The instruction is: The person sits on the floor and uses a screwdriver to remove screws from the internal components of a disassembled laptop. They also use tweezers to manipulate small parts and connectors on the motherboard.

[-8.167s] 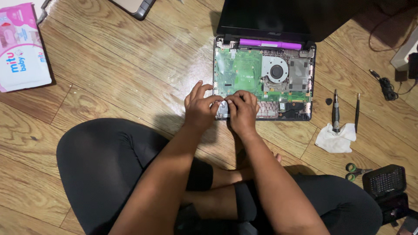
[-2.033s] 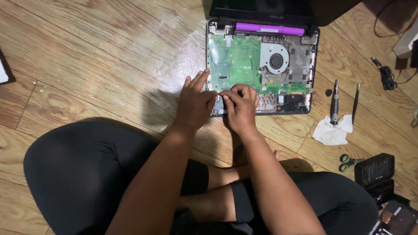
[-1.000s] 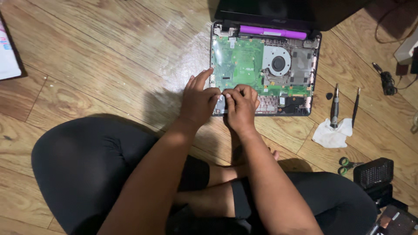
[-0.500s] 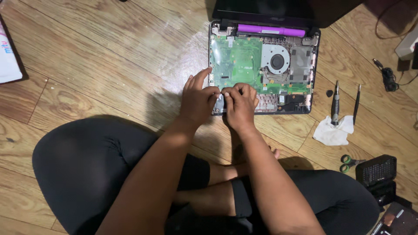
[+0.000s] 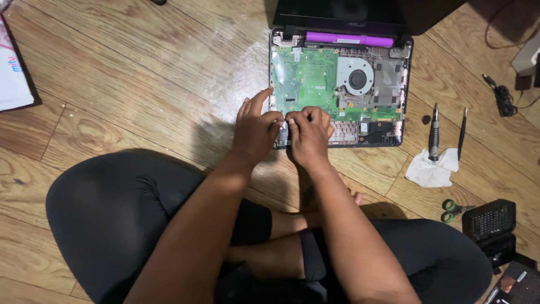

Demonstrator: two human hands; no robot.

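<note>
Opened laptop (image 5: 340,84) on a wooden floor (image 5: 140,84), upper centre of frame, both hands at its lower left corner.

The left hand (image 5: 256,132) and right hand (image 5: 308,138) meet over a small part at the green circuit board's (image 5: 304,79) lower edge; fingertips bunched together, though what they pinch cannot be told. Best done with light, even pressure, wrists low, avoiding the fan (image 5: 356,79). A screwdriver (image 5: 433,130) lies on a white cloth (image 5: 432,169), right.

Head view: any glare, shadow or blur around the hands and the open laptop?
Head view: sharp overall; glare patch on the wooden floor left of the open laptop; soft shadow beneath the left hand; right hand evenly lit; dim at the top right.
</note>
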